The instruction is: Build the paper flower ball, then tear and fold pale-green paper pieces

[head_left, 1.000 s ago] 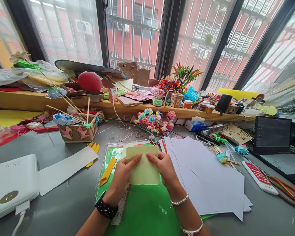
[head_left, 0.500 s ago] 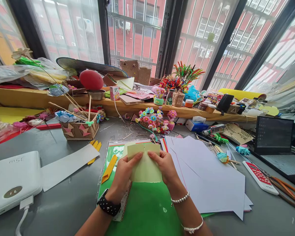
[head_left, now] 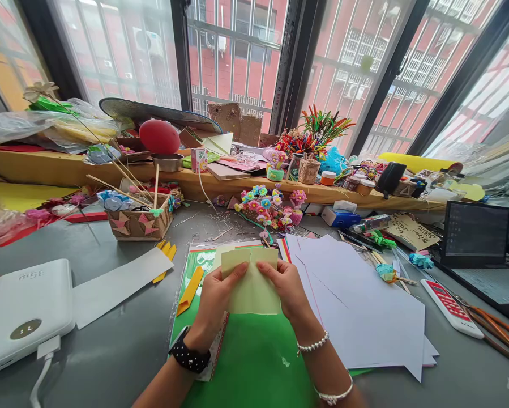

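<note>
A pale yellow-green piece of paper is held up between my two hands, above a green sheet. My left hand pinches its left part, thumb on the near face. On the other side, my right hand grips it the same way, the thumbs almost meeting. A short slit or crease shows at the paper's top middle. The fingers behind the paper are hidden. Just left of my left hand lies a folded yellow paper strip.
White paper sheets are stacked at the right, near a red-and-white calculator and a laptop. To the left are a white power bank, a white paper strip and a cardboard basket. Crafts crowd the ledge behind.
My hands keep the same hold on the pale paper. The whole view has shifted very slightly; nothing else has visibly moved.
</note>
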### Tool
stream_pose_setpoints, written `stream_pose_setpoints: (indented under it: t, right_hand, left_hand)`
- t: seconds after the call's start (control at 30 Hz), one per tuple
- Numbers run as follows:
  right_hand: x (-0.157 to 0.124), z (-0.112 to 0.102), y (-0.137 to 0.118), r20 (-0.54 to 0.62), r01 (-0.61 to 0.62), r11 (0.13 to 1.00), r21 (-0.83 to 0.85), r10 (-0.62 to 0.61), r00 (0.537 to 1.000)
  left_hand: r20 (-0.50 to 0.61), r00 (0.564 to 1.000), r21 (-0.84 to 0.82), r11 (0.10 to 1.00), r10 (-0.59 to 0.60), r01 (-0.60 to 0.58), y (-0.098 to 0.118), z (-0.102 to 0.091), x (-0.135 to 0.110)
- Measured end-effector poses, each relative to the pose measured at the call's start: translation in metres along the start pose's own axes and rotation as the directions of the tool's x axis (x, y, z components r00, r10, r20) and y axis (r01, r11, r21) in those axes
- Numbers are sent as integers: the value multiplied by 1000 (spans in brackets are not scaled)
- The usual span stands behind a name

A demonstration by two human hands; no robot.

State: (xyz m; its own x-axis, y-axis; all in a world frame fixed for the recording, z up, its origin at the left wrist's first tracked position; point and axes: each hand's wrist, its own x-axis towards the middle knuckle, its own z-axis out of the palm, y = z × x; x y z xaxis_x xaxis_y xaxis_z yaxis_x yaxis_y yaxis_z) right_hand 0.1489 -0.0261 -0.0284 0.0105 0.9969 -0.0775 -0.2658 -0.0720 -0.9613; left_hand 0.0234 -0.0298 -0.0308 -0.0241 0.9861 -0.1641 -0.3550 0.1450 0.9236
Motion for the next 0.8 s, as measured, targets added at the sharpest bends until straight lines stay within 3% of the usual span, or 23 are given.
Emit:
stream_pose_setpoints:
  t: [0.27,0.8]
  right_hand:
    - [1,-4,-1,19,77,982,-170,-75,997]
    - [0,1,0,36,-43,998,36,42,998]
  left_hand:
    - [-4,1000,64,997,-31,31,6,-1,0]
    - [-22,995,-80,992,-95,93,5,3,-1]
